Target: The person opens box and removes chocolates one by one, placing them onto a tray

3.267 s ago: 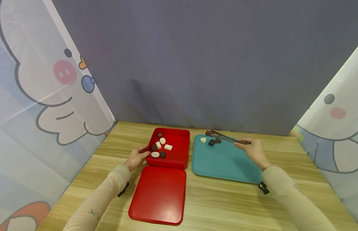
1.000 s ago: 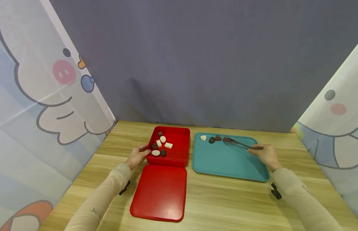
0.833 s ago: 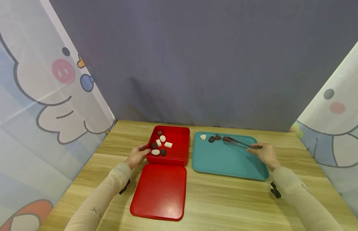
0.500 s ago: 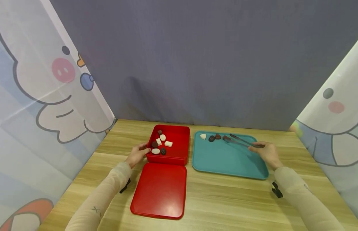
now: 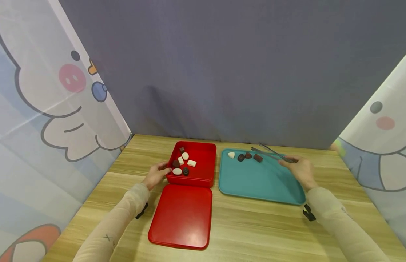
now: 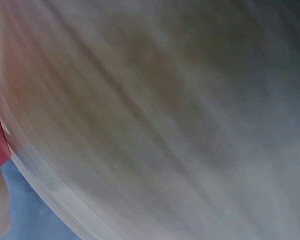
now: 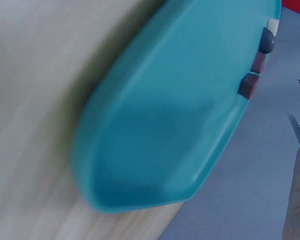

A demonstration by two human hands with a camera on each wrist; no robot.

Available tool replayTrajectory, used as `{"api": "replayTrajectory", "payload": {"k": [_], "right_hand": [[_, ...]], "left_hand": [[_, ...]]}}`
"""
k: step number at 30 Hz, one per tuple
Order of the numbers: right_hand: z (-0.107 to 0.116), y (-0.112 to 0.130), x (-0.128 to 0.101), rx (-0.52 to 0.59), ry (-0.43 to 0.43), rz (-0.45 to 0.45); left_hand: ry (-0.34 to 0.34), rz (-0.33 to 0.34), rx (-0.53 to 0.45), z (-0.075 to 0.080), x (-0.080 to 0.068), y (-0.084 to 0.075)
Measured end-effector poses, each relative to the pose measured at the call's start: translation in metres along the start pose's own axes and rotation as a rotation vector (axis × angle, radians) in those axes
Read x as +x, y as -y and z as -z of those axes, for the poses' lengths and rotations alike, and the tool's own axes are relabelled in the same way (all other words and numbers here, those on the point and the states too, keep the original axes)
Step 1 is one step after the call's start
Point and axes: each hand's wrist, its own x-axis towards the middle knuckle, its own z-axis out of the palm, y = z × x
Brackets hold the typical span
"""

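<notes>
Landmark: teal tray (image 5: 255, 182), right of the red box (image 5: 203, 163) on the worktop (image 5: 255, 233).
Right hand: the right hand (image 5: 299, 170), over the tray's far right corner, pinches the tongs (image 5: 270, 153); their tips are parted, lifted and hold nothing.
Left hand: the left hand (image 5: 156, 175) rests against the box's left wall, fingers loosely curved on it, thumb on the rim.
On the tray: four pieces in a row along the far edge: one white piece (image 5: 231, 155), then three dark pieces (image 5: 249, 157).
In the box: seven pieces (image 5: 183, 163), four white and three dark.
Lid: one red lid (image 5: 181, 216) lies flat in front of the box, left of the tray.
Progress: judging by the counts, four moved and seven left, so under halfway.
Wrist views: mostly blurred; the right one shows the tray, the row and the tong tips.
</notes>
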Motion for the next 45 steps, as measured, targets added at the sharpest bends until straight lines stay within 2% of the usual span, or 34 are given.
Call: {"api": "replayTrajectory", "payload": {"k": [4, 12, 18, 23, 35, 45], "right_hand": [[-0.001, 0.010, 0.002, 0.020, 0.023, -0.005], [-0.011, 0.030, 0.009, 0.038, 0.013, 0.033], [-0.030, 0.048, 0.014, 0.138, 0.043, 0.072], [-0.047, 0.063, 0.015, 0.180, 0.079, 0.077], [-0.084, 0.092, 0.012, 0.200, 0.144, 0.107], [-0.112, 0.101, 0.006, 0.201, 0.181, 0.168]], "left_hand": [[-0.007, 0.001, 0.008, 0.000, 0.006, 0.010], [-0.021, 0.005, 0.005, -0.001, 0.007, 0.014], [-0.030, 0.005, 0.003, 0.001, 0.008, 0.013], [-0.025, -0.001, 0.021, 0.002, 0.008, 0.013], [-0.022, 0.001, 0.018, 0.002, 0.006, 0.014], [-0.009, -0.009, 0.009, 0.001, 0.006, 0.014]]}}
